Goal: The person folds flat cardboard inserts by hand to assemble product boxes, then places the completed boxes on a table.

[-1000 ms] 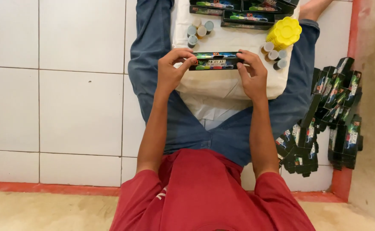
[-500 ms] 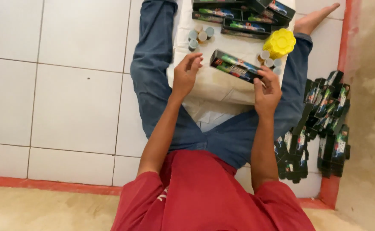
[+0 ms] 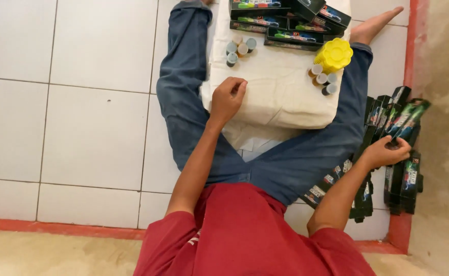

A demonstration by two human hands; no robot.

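One black carton [image 3: 407,118] pinched in right fingers [image 3: 388,148]; left fingers [image 3: 234,88] curled, empty.

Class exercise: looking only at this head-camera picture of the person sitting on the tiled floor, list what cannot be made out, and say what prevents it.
- Head view: the ends of the flat boxes at the top are cut off by the frame edge.
- What the small pots hold: too small to tell.
- The right hand grips a long dark box; its lower end is hidden by the fingers.
- The left hand is loosely curled on the white cloth; its palm is hidden.
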